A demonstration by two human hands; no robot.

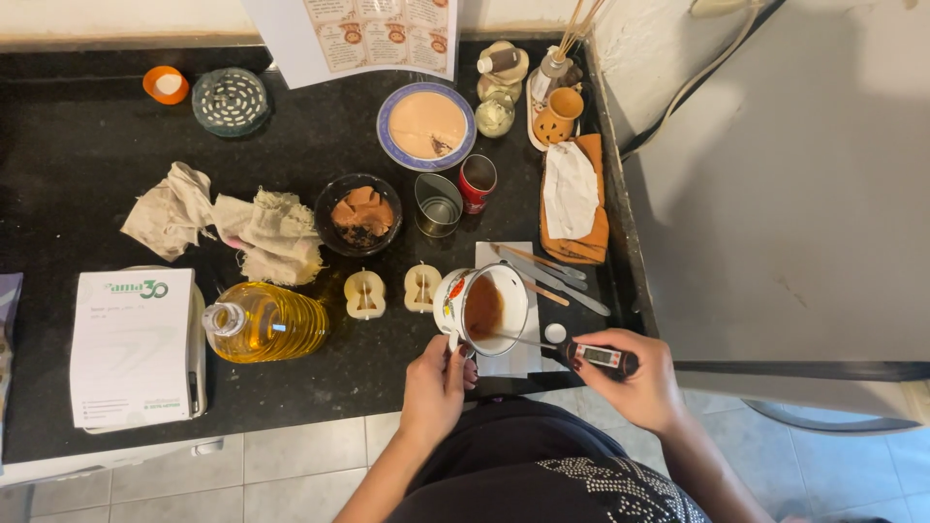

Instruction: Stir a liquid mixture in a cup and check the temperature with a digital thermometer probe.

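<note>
In the head view, the left hand (438, 385) was closed around the handle of a small white enamel mug (481, 308) that stood on the black worktop (77, 145), at about six o'clock from the centre of the picture. The mug had a red and yellow pattern on its outer wall and held a brown liquid that covered part of its white inside. The right hand (639, 383), at four o'clock from the mug, pinched a black digital probe thermometer (593, 355); its thin metal stem ran toward ten o'clock, with the tip over the mug's rim and in the brown liquid. The mug rested on a white paper sheet (513, 360).

At nine o'clock from the mug stood two pale apple-shaped candles (392, 291), and further that way lay a bottle of yellow oil (263, 323) on its side. At eleven o'clock sat a dark bowl of brown pieces (359, 215); at twelve o'clock stood a metal cup (438, 204) and a red can (477, 182). Wooden sticks and a knife (552, 276) lay at two o'clock, just beside the mug.
</note>
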